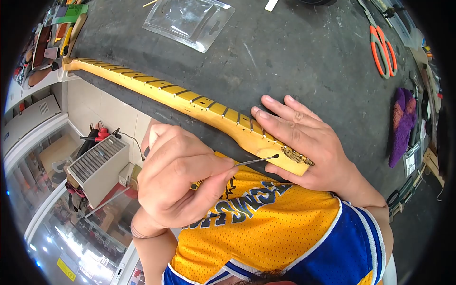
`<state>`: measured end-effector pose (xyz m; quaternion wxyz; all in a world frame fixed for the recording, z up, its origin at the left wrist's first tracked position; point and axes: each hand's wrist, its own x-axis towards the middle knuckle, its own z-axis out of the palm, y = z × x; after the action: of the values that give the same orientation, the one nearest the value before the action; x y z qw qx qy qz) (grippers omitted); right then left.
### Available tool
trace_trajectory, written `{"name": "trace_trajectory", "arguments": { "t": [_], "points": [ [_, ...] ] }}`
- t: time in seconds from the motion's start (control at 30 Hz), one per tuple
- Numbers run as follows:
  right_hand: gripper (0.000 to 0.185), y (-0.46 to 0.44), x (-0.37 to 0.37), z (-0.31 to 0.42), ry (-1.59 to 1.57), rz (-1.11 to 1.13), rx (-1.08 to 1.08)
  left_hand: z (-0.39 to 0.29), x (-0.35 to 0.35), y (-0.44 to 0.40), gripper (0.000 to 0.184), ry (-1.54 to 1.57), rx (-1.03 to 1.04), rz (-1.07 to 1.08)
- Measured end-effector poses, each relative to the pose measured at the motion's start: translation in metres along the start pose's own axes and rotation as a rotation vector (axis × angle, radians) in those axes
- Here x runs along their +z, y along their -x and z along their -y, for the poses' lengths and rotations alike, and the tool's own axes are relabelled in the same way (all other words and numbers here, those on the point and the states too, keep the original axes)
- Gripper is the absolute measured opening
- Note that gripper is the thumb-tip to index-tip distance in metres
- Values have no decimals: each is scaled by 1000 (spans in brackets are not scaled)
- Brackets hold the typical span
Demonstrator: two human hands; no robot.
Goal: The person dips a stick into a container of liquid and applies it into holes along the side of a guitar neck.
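A yellowish wooden guitar neck [161,93] with frets and dark dot inlays lies slantwise along the bench edge. My right hand [304,135] rests open over its wide near end, fingers stretched across the fretboard, thumb on the near side. In my left hand [183,175], a thin dark rod with a rounded black tip [254,161] is pinched between thumb and fingers. That tip is at the side of the neck's wide end, just left of a dark speckled patch [295,156]; whether it touches the wood I cannot tell.
Beyond the neck, a clear plastic blister pack [187,21] lies on the dark grey bench [294,57]. Orange-handled scissors [382,50] and a purple cloth [403,126] are at the right. Assorted tools crowd the far left. Below the left edge stands a grey slatted box [100,159].
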<state>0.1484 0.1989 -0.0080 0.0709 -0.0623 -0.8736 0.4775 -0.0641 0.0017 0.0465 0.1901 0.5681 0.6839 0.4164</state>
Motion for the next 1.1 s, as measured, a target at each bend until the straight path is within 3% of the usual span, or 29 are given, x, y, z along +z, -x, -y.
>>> {"name": "trace_trajectory", "arguments": {
  "t": [1.1],
  "points": [
    [90, -1, 1, 0, 0, 8, -14, 9, 15, 9, 17, 100, -109, -26]
  ]
}}
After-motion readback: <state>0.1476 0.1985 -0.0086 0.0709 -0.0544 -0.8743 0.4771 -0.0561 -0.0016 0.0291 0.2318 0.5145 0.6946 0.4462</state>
